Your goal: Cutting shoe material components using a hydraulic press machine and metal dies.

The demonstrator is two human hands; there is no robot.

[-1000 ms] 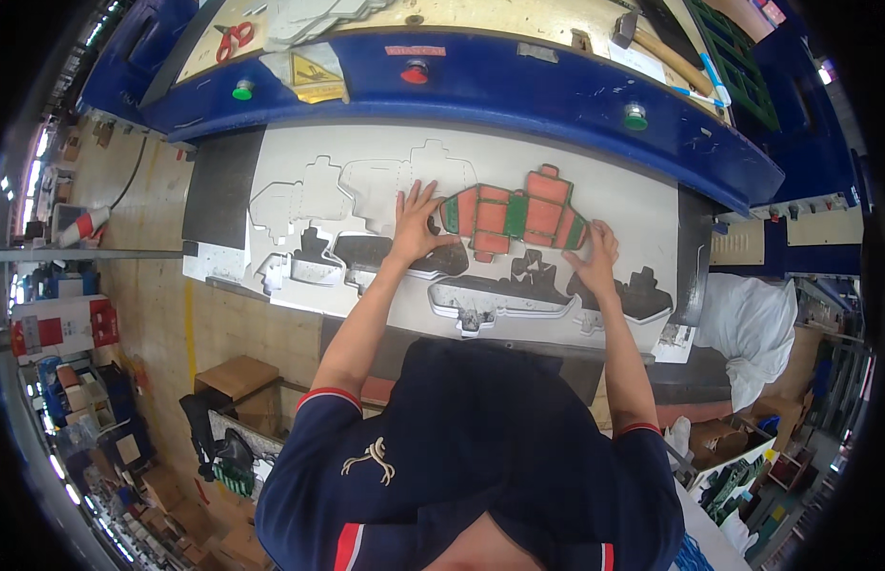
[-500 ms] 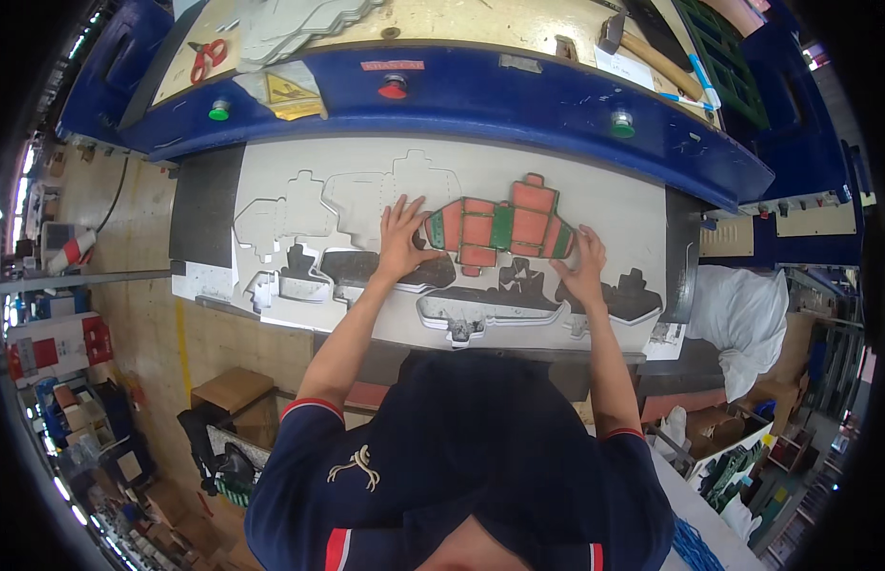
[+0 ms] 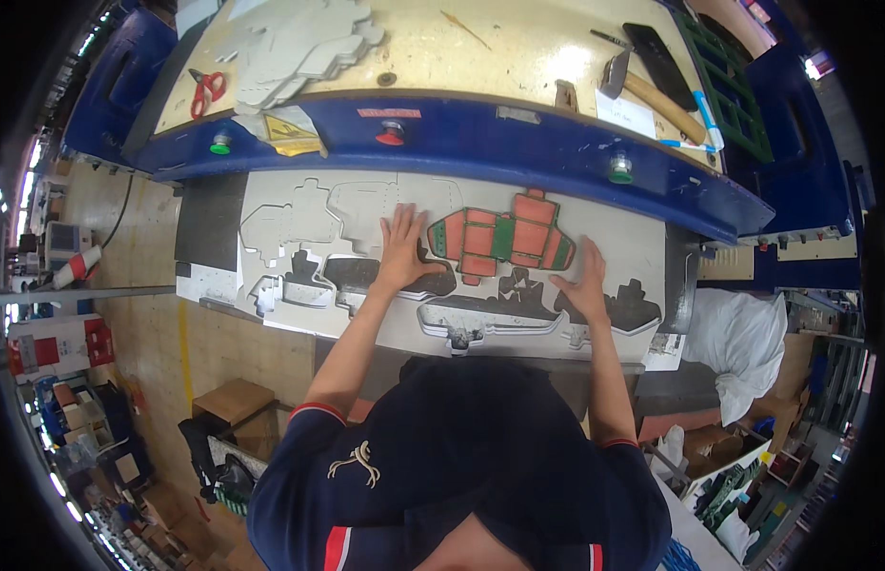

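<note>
A cutting die (image 3: 502,238) with red and green foam pads lies flat on a pale grey cardboard sheet (image 3: 376,325). My left hand (image 3: 402,255) rests on the sheet just left of the die, fingers spread, thumb pointing toward its lower left edge. To the die's right, my right hand (image 3: 587,284) is open too, apart from the die, fingers pointing away from me. Neither hand holds anything. Box-shaped outlines (image 3: 295,217) are cut into the sheet at the far left. Along its near side, cut-out openings (image 3: 490,312) show a black surface below.
A blue machine beam (image 3: 461,143) with a red button (image 3: 390,133) and green buttons (image 3: 621,168) spans the far side. On its cream top lie red scissors (image 3: 208,93), stacked grey cut pieces (image 3: 304,48) and a hammer (image 3: 656,95). A white sack (image 3: 737,343) stands at right.
Both hands have drawn slightly away from the die's sides, and the right hand has opened wider. The blue beam appears nearer and hides more of the sheet's far edge.
</note>
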